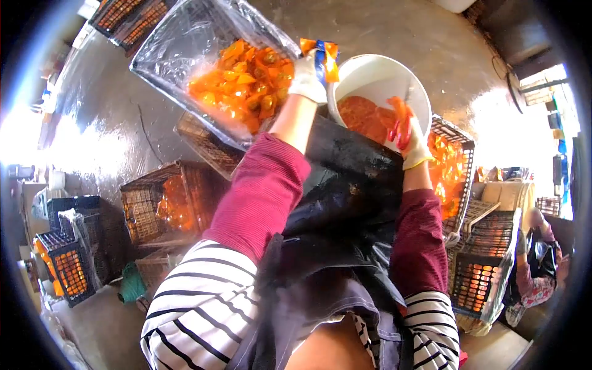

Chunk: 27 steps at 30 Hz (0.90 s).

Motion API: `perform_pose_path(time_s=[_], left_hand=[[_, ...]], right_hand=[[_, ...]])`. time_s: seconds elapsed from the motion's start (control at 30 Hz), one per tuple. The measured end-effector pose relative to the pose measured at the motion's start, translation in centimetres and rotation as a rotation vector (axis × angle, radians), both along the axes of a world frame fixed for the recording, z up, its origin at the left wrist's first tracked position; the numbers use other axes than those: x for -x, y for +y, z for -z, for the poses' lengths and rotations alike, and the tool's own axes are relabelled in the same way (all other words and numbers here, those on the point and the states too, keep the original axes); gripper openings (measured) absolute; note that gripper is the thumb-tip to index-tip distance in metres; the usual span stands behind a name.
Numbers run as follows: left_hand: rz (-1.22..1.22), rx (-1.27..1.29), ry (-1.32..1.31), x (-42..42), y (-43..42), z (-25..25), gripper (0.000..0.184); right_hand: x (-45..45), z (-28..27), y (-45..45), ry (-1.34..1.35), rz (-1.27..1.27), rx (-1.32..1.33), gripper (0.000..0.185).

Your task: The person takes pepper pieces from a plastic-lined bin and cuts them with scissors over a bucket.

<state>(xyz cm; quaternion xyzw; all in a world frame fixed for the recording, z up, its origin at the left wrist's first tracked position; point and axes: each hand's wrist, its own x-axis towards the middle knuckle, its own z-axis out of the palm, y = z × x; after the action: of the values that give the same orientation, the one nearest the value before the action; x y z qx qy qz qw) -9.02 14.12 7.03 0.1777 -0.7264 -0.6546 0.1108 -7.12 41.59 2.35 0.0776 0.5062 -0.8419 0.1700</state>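
Observation:
My left hand (pixel 309 79), in a white glove with blue at the fingers, is closed on an orange piece (pixel 331 60) that looks like cut pepper. It is at the right edge of a plastic-lined crate (pixel 179 46) holding many orange pepper pieces (pixel 246 83). My right hand (pixel 417 151), in a white glove with a yellow cuff, is at the near right rim of a white bucket (pixel 414 80). Its fingers are closed around a reddish-orange piece (pixel 402 114); bright red strips by the fingers are unclear. Orange-red pulpy contents (pixel 364 117) lie in the bucket.
A crate of bagged orange pieces (pixel 447 166) stands right of the bucket. Brown crates (pixel 145 213) are at left, black crates (pixel 71 265) farther left. More crates (pixel 478 280) stand at right, near another person (pixel 536 265). A wet floor (pixel 370 28) lies beyond.

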Motion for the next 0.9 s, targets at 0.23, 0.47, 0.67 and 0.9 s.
perform_pose_path(time_s=[0.23,0.47,0.67,0.9], left_hand=[[0.108,-0.927,0.04,1.0,4.2,3.5,0.046],[0.46,-0.814,-0.076,1.7,3.8,4.5,0.035],[0.419,-0.965,-0.018,1.2,4.1,3.5,0.04],[0.432,-0.986,-0.115,0.4,4.4,2.8,0.041]], right_hand=[[-0.7,1.1,-1.2,0.176,-0.33,-0.478,0.029],[-1.4,-1.9,-4.0,0.247,-0.353,-0.552,0.033],[-1.8,-2.6,-4.0,0.488,-0.231,-0.96,0.032],[-1.4,-2.4,-3.5,0.414,-0.268,-1.127,0.033]])
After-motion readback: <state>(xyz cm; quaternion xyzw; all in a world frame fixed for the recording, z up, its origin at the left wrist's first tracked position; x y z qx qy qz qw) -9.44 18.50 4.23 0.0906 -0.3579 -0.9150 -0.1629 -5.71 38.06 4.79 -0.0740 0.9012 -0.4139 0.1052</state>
